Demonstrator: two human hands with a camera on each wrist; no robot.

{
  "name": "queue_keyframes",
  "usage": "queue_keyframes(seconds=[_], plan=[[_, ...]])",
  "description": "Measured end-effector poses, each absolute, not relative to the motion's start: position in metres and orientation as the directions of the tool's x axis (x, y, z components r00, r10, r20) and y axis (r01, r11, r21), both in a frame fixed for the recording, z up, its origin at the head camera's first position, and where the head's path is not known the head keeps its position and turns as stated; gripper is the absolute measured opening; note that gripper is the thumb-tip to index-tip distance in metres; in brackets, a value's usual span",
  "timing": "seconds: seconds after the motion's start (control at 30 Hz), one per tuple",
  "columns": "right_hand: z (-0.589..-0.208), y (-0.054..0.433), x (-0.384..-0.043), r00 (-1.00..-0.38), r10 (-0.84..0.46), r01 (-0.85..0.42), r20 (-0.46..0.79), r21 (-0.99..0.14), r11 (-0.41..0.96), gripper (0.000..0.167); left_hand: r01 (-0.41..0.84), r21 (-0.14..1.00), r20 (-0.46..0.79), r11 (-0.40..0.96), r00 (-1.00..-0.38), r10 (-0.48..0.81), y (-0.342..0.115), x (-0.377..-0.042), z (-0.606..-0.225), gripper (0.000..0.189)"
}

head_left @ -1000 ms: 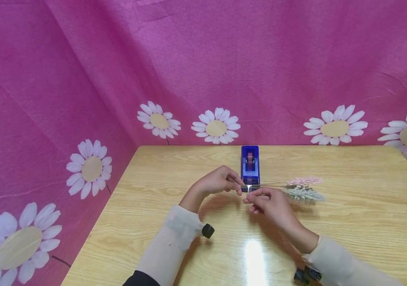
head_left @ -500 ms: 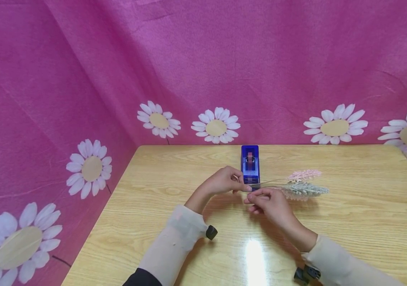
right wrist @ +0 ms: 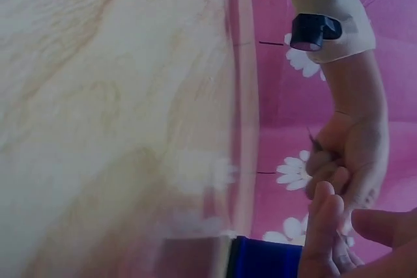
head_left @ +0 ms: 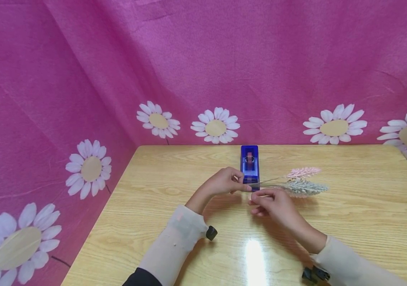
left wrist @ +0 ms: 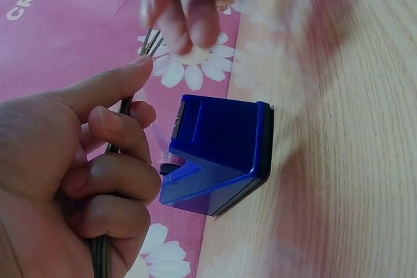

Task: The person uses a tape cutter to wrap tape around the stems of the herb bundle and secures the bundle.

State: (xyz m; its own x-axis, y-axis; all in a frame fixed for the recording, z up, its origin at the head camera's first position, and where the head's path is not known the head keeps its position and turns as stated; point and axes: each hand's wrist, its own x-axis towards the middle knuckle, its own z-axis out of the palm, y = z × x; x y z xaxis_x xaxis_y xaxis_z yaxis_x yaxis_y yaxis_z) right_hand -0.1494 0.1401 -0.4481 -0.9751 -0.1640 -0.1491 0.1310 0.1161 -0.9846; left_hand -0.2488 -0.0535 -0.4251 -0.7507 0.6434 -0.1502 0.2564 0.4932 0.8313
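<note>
Running rightward from the left hand (head_left: 223,182), a few thin stems (head_left: 269,185) carry a pink plume (head_left: 303,172) and a grey-green plume (head_left: 307,188), all held above the counter (head_left: 361,222). The left grip pinches the stems between thumb and fingers, and the left wrist view shows the other fingers curled around their lower part. The right hand (head_left: 276,204) is just beside, on the near side of the stems, thumb and fingertips close together; whether that grip pinches anything, I cannot tell.

Most in the way is the blue tape dispenser (head_left: 250,171), standing on the counter right behind the fingertips. In the head view the stems cross over its near end, though I cannot tell whether they touch it. The left hand covers one of its near corners.

Nearer the person come two pale sleeves, the left sleeve (head_left: 175,238) and the right sleeve (head_left: 353,262), with a black device (head_left: 211,233) at the left wrist and a similar one at the right. A bright patch of glare (head_left: 255,258) lies on the counter between the forearms. A pink cloth (head_left: 260,59) printed with white daisies hangs along the counter's far and left edges.
</note>
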Motion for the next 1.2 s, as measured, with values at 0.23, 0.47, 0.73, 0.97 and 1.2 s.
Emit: queue_keyframes(seconds=[0.23, 0.47, 0.73, 0.97, 1.2], plan=[[-0.422, 0.151, -0.149, -0.978, -0.174, 0.09, -0.117, -0.984, 0.151, 0.035, 0.265, 0.818, -0.161, 0.51, -0.745, 0.647, -0.053, -0.249, -0.425, 0.043], [-0.387, 0.164, -0.168, -0.982, -0.191, -0.051, -0.006, -0.956, 0.29, 0.033, 0.256, 0.817, -0.169, 0.516, -0.75, 0.64, -0.053, -0.248, -0.422, 0.043], [-0.374, 0.167, -0.201, -0.931, -0.359, -0.289, 0.06, -0.723, 0.628, 0.033, 0.261, 0.8, -0.175, 0.54, -0.759, 0.626, -0.053, -0.247, -0.423, 0.042], [-0.387, 0.163, -0.213, -0.886, -0.46, -0.333, -0.064, -0.601, 0.727, 0.027, 0.324, 0.774, -0.145, 0.544, -0.745, 0.651, -0.054, -0.249, -0.426, 0.04], [-0.402, 0.161, -0.207, -0.906, -0.412, -0.257, -0.093, -0.653, 0.712, 0.034, 0.307, 0.766, -0.171, 0.565, -0.75, 0.639, -0.054, -0.249, -0.427, 0.027]])
